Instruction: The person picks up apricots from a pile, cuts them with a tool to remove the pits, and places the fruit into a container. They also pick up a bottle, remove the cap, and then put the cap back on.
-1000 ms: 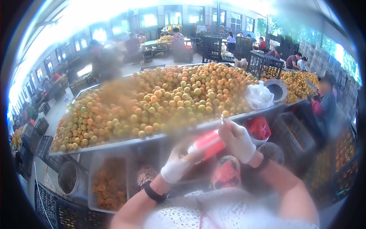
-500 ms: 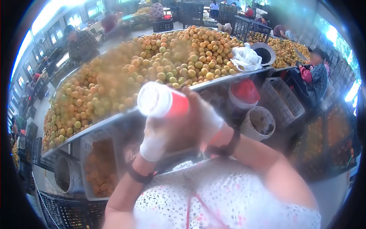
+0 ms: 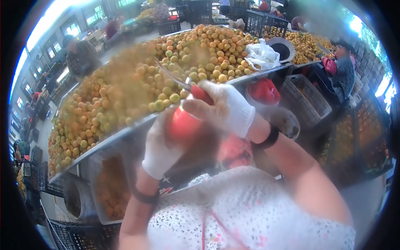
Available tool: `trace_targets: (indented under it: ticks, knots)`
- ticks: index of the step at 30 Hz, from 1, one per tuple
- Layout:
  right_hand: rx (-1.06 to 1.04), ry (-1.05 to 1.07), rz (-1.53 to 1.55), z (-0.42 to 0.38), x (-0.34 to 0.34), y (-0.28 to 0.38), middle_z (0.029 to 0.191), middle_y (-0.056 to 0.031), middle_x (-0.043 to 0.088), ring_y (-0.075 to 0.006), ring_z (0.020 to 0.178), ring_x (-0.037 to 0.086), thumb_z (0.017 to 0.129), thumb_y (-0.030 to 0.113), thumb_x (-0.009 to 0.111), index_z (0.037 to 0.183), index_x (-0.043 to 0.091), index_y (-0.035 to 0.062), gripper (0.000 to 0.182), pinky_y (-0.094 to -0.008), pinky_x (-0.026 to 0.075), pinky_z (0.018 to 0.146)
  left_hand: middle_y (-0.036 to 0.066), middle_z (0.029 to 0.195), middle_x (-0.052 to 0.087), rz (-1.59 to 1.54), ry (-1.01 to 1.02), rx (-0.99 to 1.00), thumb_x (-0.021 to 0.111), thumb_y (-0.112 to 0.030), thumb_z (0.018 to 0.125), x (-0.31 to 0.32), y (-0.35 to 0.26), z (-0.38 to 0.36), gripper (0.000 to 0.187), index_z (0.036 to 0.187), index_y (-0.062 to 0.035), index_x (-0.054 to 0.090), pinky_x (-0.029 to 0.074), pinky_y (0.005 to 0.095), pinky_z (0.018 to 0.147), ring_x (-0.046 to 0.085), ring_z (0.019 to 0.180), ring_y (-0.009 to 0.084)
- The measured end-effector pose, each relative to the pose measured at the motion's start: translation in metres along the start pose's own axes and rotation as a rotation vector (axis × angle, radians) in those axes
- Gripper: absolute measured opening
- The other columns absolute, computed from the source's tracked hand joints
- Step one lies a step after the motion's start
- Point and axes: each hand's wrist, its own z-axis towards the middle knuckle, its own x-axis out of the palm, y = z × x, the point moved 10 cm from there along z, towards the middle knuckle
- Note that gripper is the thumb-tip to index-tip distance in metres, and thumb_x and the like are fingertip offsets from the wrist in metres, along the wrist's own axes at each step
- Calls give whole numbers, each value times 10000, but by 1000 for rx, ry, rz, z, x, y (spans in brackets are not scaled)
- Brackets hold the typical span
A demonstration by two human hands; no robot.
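Observation:
My left hand (image 3: 157, 143), in a white glove, is wrapped round a red-and-white cup-like container (image 3: 183, 123), its outline blurred. My right hand (image 3: 227, 107), gloved too, closes on a red-handled knife (image 3: 201, 95). The knife's narrow, curved metal blade (image 3: 173, 76) points up and left across the fruit. Both hands are close together in front of my chest, with the right thumb just above the container. A heap of round orange and green fruit (image 3: 212, 46) lies on the metal-edged table (image 3: 106, 139) beyond them.
A white plastic bag (image 3: 262, 55) and a grey round tub (image 3: 283, 50) sit at the table's right. Below are a red-topped bucket (image 3: 263, 92), a crate (image 3: 308, 98) and a bin of orange pieces (image 3: 110, 187). A seated person (image 3: 342, 73) is at right.
The container has turned from lying with its white end leftward to showing its red side lower down. My right hand has shifted up, and the knife now shows in it.

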Motion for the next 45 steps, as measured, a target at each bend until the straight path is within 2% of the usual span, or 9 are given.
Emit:
trace_targets:
  ticks: [4, 6, 7, 11, 19, 27, 30, 32, 45]
  knots:
    - [107, 127, -69, -11, 4, -4, 856, -194, 685, -270, 793, 697, 931, 412, 683, 1002, 633, 2, 419, -374, 523, 699, 120, 1233, 612, -28, 116, -21, 779, -11, 726, 3, -19, -3, 684, 1347, 56, 501, 452, 317, 1025, 581, 1174, 199]
    - [-15, 172, 73, -15, 3, 11, 774, -140, 626, -207, 693, 620, 929, 327, 703, 970, 615, 16, 326, -348, 487, 650, 111, 1180, 632, -660, 191, -423, 790, -231, 748, 21, -4, -19, 727, 1349, 57, 500, 480, 288, 955, 612, 1092, 178]
    - [-72, 206, 150, -17, 1, 18, 773, -94, 572, -167, 689, 550, 921, 256, 714, 998, 593, 24, 272, -332, 459, 647, 112, 1093, 658, -616, 264, -433, 773, -456, 712, 25, 1, -18, 867, 1331, 87, 502, 512, 250, 817, 645, 938, 144]
    - [-74, 268, 289, -28, -11, 29, 901, -83, 605, -143, 808, 573, 890, 218, 737, 1132, 566, 26, 353, -312, 472, 722, 111, 910, 677, -743, 349, -448, 801, -567, 643, 21, -13, -15, 982, 1259, 146, 525, 511, 225, 593, 644, 691, 123]
    - [-231, 194, 529, -46, -53, 38, 1178, -131, 660, -186, 1078, 635, 795, 135, 769, 1310, 546, 25, 572, -308, 496, 908, 160, 1018, 685, -845, 460, -520, 833, -482, 618, 21, -21, -30, 958, 1263, 157, 527, 555, 257, 656, 688, 797, 176]
    - [147, -241, 890, -88, -105, -36, 1121, -165, 673, -44, 539, 447, 919, 224, 615, 1344, 508, -19, 501, -192, 345, 463, 266, 1279, 576, -414, 2, -107, 780, -522, 736, -72, -68, -4, 898, 1324, 96, 501, 516, 391, 964, 638, 1097, 309]
    - [209, -312, 960, -104, -102, -56, 1113, -189, 677, -27, 484, 398, 944, 257, 582, 1341, 498, -33, 499, -192, 328, 431, 224, 1320, 583, -409, -43, 228, 354, -598, 997, -85, -89, -6, 781, 1317, 89, 541, 536, 362, 910, 634, 1123, 288]
    - [266, -324, 828, -107, -101, -57, 1036, -140, 679, -22, 469, 381, 974, 267, 532, 1331, 511, -24, 462, -198, 303, 423, 222, 1312, 591, -549, -131, 64, 369, -609, 994, -89, -83, -10, 793, 1324, 92, 535, 533, 371, 926, 634, 1123, 292]
    - [324, -191, 1024, -102, -79, -58, 911, -77, 678, -51, 520, 490, 981, 255, 509, 1139, 593, -27, 335, -201, 373, 449, 234, 1150, 611, -91, -225, 600, 621, -207, 908, -89, -219, -21, 316, 1190, -67, 594, 539, 372, 825, 613, 951, 275]
